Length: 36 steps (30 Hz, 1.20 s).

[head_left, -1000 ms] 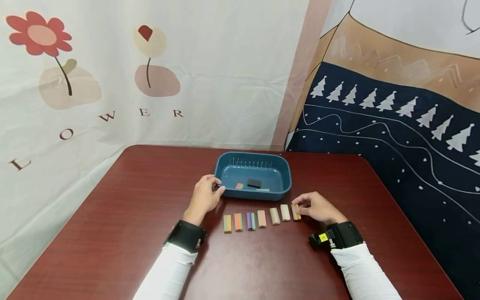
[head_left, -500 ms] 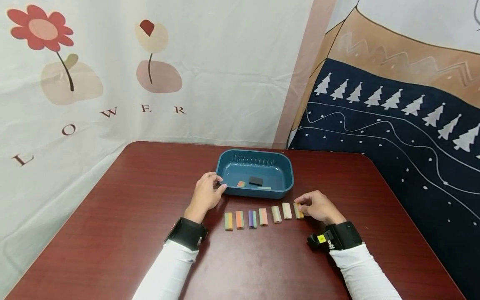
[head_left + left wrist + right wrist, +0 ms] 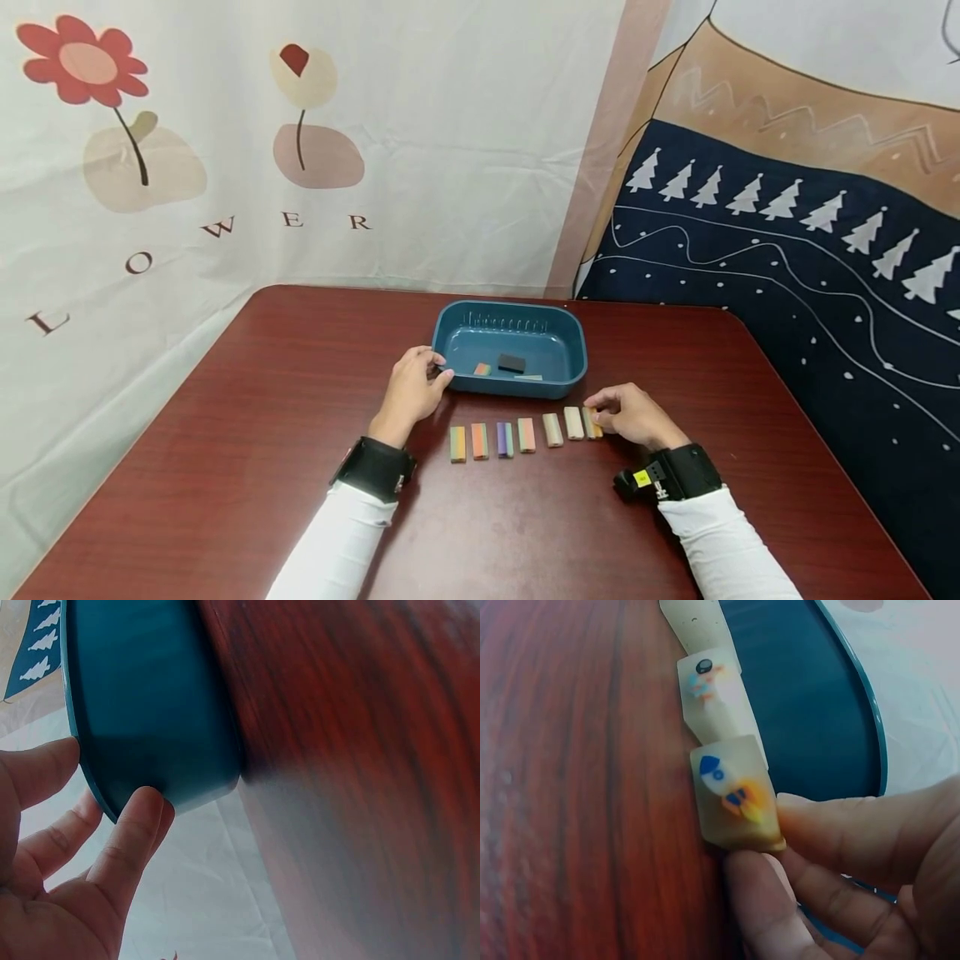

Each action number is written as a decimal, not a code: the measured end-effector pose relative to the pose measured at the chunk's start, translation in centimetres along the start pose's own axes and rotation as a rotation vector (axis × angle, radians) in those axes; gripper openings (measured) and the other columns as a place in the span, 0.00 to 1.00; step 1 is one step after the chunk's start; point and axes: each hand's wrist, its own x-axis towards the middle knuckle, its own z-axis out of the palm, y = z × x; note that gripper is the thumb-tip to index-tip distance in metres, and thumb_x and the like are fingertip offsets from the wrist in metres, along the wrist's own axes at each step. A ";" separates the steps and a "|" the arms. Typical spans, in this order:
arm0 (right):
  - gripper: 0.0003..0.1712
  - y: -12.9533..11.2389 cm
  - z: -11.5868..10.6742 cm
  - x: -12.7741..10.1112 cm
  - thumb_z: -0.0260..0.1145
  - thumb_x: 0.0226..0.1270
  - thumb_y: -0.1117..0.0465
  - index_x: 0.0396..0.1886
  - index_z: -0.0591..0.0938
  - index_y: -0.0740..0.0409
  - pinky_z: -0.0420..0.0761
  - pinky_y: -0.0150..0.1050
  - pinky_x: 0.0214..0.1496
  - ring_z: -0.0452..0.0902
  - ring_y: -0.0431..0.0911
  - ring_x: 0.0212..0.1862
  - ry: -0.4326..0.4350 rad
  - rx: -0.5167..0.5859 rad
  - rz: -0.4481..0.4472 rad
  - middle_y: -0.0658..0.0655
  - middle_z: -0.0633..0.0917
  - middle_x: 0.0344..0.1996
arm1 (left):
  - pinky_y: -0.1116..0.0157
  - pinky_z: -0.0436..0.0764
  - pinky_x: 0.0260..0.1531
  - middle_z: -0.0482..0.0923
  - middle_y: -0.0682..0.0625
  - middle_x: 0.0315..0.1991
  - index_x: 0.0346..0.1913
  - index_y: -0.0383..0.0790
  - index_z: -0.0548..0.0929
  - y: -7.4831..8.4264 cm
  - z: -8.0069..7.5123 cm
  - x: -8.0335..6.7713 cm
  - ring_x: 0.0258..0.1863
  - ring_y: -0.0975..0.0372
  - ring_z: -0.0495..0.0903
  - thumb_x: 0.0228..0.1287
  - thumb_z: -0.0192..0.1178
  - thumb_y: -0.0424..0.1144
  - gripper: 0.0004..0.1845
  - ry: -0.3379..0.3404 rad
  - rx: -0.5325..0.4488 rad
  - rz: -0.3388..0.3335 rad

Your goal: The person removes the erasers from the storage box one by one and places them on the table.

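A blue plastic basin [image 3: 517, 390] stands toward the back of the table. My left hand [image 3: 411, 390] holds its left front corner, thumb and fingers at the rim and outer wall [image 3: 150, 697]. In front of the basin runs a row of several small block erasers. My right hand [image 3: 636, 415] pinches the rightmost one, an eraser [image 3: 731, 795] with a rocket print on its end, between thumb and fingers. It sits right beside a cream eraser [image 3: 573, 423], whose end [image 3: 712, 694] also bears a small printed picture.
Inside the basin lie a black block [image 3: 512, 363], an orange-and-green piece [image 3: 482, 369] and a pale flat piece [image 3: 528, 377]. Leftward in the row are a purple-and-green eraser [image 3: 505, 440] and a yellow-and-green eraser [image 3: 457, 444]. Printed cloths hang behind the reddish-brown table [image 3: 225, 467].
My right hand has shifted the rightmost eraser slightly left, closing the gap to the cream one. The left hand stays at the basin's corner. The head view has shifted slightly.
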 end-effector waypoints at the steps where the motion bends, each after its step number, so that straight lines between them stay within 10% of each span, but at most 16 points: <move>1: 0.11 0.0 0.0 0.0 0.63 0.64 0.74 0.46 0.83 0.69 0.84 0.40 0.38 0.79 0.47 0.36 0.000 0.008 -0.002 0.59 0.83 0.37 | 0.54 0.75 0.54 0.69 0.39 0.62 0.46 0.35 0.82 0.0 0.0 0.0 0.52 0.50 0.76 0.67 0.62 0.39 0.11 -0.001 -0.004 0.000; 20: 0.07 -1.8 -0.8 1.0 0.66 0.66 0.65 0.42 0.85 0.61 0.79 0.39 0.31 0.76 0.46 0.33 0.167 -0.220 -0.201 0.53 0.84 0.33 | 0.54 0.76 0.53 0.68 0.39 0.64 0.48 0.35 0.82 -0.1 0.2 0.2 0.53 0.50 0.76 0.68 0.62 0.40 0.13 -0.019 -0.014 -0.021; 36: 0.14 -8.6 -3.3 6.1 0.66 0.67 0.63 0.49 0.81 0.65 0.80 0.47 0.43 0.79 0.51 0.42 0.080 -0.368 -0.378 0.59 0.84 0.40 | 0.55 0.77 0.52 0.68 0.40 0.64 0.47 0.36 0.82 0.1 0.2 -0.1 0.51 0.52 0.78 0.67 0.63 0.39 0.11 -0.004 -0.020 -0.031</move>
